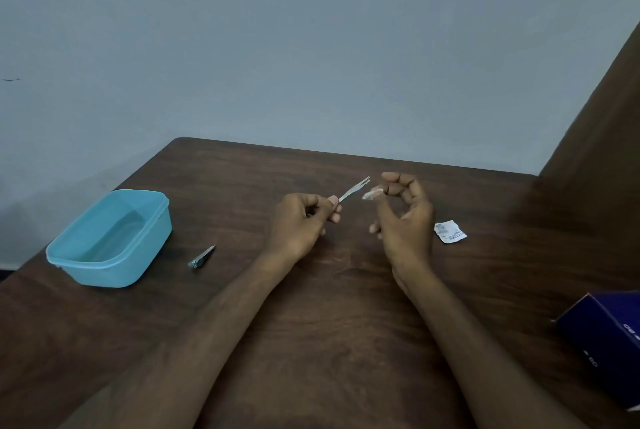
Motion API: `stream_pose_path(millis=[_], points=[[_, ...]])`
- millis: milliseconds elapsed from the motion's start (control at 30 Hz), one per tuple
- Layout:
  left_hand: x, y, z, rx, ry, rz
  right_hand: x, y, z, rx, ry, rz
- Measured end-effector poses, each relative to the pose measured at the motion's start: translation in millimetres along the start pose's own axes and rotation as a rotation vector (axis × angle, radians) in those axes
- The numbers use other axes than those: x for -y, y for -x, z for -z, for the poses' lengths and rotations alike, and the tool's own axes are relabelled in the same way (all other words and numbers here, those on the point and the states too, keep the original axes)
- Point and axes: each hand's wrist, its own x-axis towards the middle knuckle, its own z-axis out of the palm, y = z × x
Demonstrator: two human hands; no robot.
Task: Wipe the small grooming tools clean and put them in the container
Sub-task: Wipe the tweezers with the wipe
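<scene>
My left hand (pixel 303 220) pinches metal tweezers (pixel 354 189) by their closed end, above the middle of the table, with the forked tips pointing up and right. My right hand (pixel 401 212) pinches a small white wipe (pixel 372 193) between thumb and fingers, just right of the tweezer tips and apart from them. A metal nail clipper (pixel 201 257) lies on the table to the left. Beyond it stands a light blue plastic container (pixel 152 241), open, with nothing visible inside.
A torn white wipe packet (pixel 449 232) lies on the dark wooden table (pixel 329 307) right of my right hand. A dark blue box (pixel 606 335) sits at the right edge. A grey wall runs behind the table's far edge.
</scene>
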Motion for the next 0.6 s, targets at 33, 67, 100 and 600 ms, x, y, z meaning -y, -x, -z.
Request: stream_pose_path(millis=[33,67,100,600], points=[[0,0,0,-0.001,0.036,0.013,-2,0,-2,0.029,-0.038,-0.048],[-1,0,1,0.003,0.076,0.020,-4,0,-5,0.071,-0.067,-0.097],[-2,0,2,0.008,0.120,0.027,-5,0,-7,0.113,-0.099,-0.145],[-28,7,4,0.173,0.811,0.412,5,1,-8,0.284,-0.575,-0.326]])
